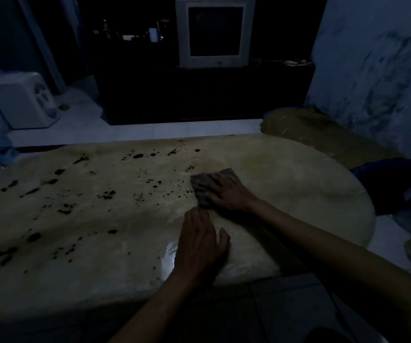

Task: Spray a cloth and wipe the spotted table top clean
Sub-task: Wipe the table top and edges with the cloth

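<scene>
The table top (298, 194) fills the lower frame, a pale rounded slab. Its right part, from about two to five o'clock, shows bare of marks, while dark spots (137, 156) scatter across the rest, from twelve o'clock round through nine to seven. The wiping step appears to be in hand, with roughly a third of the surface looking clean.

The right hand (226, 193) lies flat near the table's middle, fingers spread and pressing down on the cloth (203, 184), a grey folded rag that pokes out at the hand's eleven o'clock. It pins the cloth under the palm rather than gripping it.

The left hand (199, 241) rests at the right hand's seven o'clock, open and empty, palm down, seemingly bracing on the table.

No spray bottle is visible in this dim view.

The next move likely calls for pushing the cloth toward ten o'clock, into the nearest cluster of spots, keeping firm downward pressure.
</scene>
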